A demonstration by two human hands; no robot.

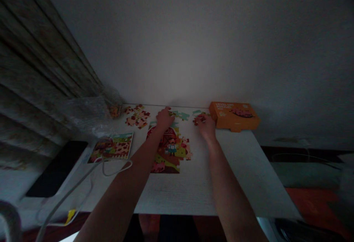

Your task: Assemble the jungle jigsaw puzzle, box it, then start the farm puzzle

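Observation:
A partly joined jigsaw puzzle with a red barn and a farmer lies on the white table, its left side partly covered by my left forearm. My left hand is over its far edge, fingers drawn together beside loose pieces; what they hold is too dark to make out. To the right, my right hand has its fingers closed on a small puzzle piece, near other loose pieces in front of the box. Between the hands lie pale green and blue joined pieces.
Brown-and-white cow pieces lie at the back left. An orange puzzle box stands at the back right. On the left are a picture card, crumpled clear plastic, a black phone-like slab and a white cable.

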